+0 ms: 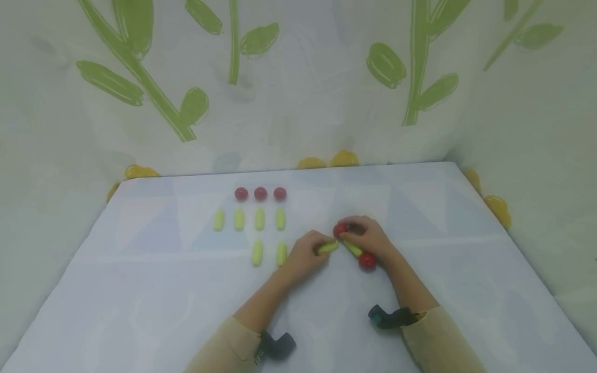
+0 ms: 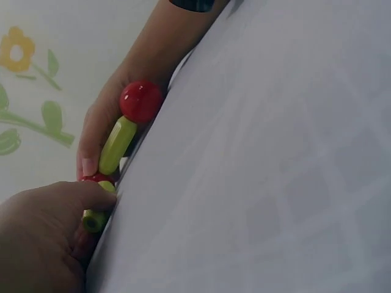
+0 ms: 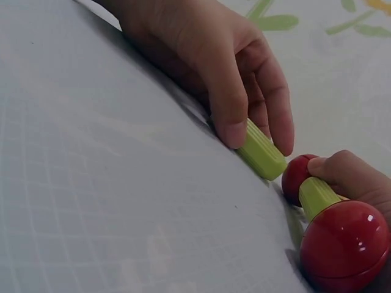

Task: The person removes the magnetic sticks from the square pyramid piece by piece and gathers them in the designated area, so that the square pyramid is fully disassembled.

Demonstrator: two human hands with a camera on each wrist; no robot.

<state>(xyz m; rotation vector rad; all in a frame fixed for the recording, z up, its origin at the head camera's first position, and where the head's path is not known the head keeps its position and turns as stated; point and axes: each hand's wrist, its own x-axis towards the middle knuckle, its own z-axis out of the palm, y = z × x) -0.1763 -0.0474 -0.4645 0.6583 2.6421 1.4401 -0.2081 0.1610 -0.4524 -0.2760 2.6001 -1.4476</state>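
Note:
My left hand pinches a yellow-green rod between thumb and fingers. The rod's far end points at a red ball, right beside it in the right wrist view. My right hand grips that ball with thumb and fingertips. From the ball a second yellow-green rod runs to another, fully visible red ball, the three joined in a line. In the left wrist view the rod in my left hand shows a round hole in its end. Both hands are low over the tabletop.
Left of my hands, three red balls lie in a row on the white table. Several yellow-green rods are lined up in front of them, with two more rods nearer me. A leaf-patterned cloth hangs behind the table.

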